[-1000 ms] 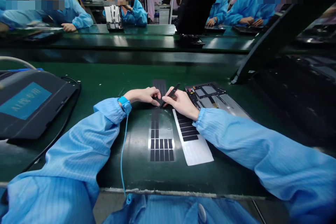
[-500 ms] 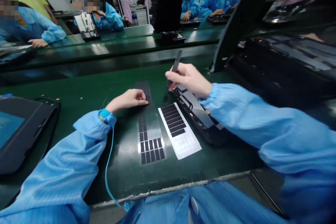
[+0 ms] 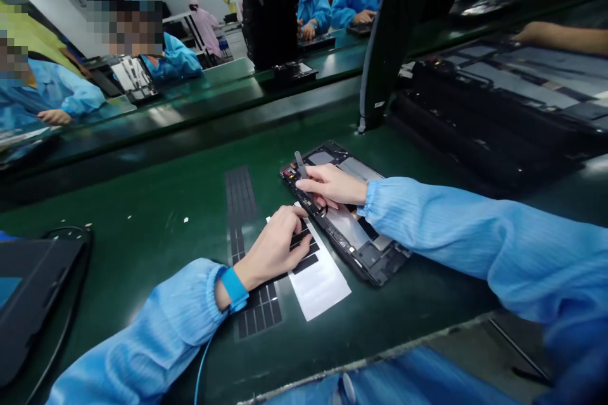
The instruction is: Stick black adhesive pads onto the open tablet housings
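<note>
Right grip point(image 3: 332, 186): I'm pinching a slim tool point(image 3: 300, 165) over the tablet point(image 3: 349, 225) | left grip point(image 3: 276, 243): over white sheet point(image 3: 321, 289), can't tell hold

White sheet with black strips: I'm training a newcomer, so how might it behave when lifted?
The white sheet looks thin, so would probably bend and feel light. It lies flat on a glossy green table, so might slide if nudged.

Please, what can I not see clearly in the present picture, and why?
All in the head view:
Dark grey pen-shaped tool: its lower tip is unclear among the right hand and the black open flat device.
White paper sheet with black rectangular strips: partly covered by the left hand.
Dark grey flat case: cut off by the picture's left edge.
</note>
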A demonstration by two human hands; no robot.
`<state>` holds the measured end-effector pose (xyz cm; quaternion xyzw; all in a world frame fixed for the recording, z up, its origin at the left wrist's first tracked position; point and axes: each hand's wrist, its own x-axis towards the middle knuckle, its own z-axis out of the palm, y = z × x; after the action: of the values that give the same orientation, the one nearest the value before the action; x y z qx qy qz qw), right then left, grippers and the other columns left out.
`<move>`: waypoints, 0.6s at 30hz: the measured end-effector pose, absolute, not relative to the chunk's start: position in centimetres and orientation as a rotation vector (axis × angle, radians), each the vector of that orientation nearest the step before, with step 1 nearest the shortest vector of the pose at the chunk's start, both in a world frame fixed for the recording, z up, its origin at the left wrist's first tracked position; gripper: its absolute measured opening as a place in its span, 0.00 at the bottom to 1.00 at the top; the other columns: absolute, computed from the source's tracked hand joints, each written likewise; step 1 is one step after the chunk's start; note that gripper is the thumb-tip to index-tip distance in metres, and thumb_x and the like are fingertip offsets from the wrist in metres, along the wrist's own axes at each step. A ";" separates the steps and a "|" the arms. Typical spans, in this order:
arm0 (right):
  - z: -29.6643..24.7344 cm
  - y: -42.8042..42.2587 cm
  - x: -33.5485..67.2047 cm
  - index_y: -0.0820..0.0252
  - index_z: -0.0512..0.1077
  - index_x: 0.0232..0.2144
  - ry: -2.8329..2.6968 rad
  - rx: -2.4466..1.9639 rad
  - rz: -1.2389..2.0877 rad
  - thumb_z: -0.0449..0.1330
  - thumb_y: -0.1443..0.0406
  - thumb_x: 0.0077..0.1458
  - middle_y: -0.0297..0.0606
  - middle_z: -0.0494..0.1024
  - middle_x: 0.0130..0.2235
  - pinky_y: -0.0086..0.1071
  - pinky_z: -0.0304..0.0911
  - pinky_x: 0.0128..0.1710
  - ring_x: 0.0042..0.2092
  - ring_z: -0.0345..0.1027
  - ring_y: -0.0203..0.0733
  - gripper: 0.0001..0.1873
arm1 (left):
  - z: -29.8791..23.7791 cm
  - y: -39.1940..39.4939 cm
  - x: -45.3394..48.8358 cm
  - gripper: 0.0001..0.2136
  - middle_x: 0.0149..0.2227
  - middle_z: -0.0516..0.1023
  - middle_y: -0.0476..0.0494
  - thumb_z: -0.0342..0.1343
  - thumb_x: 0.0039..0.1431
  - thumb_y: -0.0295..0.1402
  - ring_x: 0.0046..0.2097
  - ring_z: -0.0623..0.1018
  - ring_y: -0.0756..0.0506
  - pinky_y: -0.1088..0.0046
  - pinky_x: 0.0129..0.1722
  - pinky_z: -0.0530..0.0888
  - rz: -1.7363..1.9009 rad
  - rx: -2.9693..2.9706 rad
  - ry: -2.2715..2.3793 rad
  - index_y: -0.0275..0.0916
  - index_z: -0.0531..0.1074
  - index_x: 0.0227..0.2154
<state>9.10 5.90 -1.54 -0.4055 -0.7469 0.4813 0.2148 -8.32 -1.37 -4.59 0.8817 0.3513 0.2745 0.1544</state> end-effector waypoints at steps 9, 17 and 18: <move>-1.7 6.4 9.3 0.65 0.61 0.36 -2.093 -1.056 1.356 0.47 0.63 0.58 0.26 0.64 0.13 0.19 0.47 0.06 0.10 0.54 0.29 0.09 | -4.7 -1.5 -8.3 0.10 0.39 0.66 0.40 0.49 0.54 0.24 0.39 0.66 0.47 0.69 0.35 0.67 0.799 2.587 0.895 0.38 0.51 0.26; -1.4 6.4 9.1 0.66 0.62 0.35 -2.088 -1.068 1.357 0.47 0.64 0.58 0.26 0.64 0.13 0.19 0.46 0.06 0.09 0.53 0.28 0.09 | -4.5 -1.4 -8.3 0.09 0.45 0.67 0.39 0.48 0.54 0.21 0.44 0.65 0.46 0.64 0.43 0.66 0.758 2.669 0.782 0.38 0.52 0.27; -1.4 6.4 9.1 0.66 0.62 0.35 -2.087 -1.069 1.355 0.47 0.64 0.58 0.25 0.64 0.13 0.18 0.46 0.06 0.09 0.53 0.28 0.09 | -4.5 -1.3 -8.3 0.09 0.45 0.67 0.39 0.48 0.54 0.21 0.44 0.65 0.46 0.63 0.43 0.66 0.753 2.675 0.772 0.37 0.53 0.27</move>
<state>9.13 6.35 -1.42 -0.3855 -0.7526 0.4885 0.2152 -8.26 -1.33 -4.46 0.9198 0.2654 0.2589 0.1285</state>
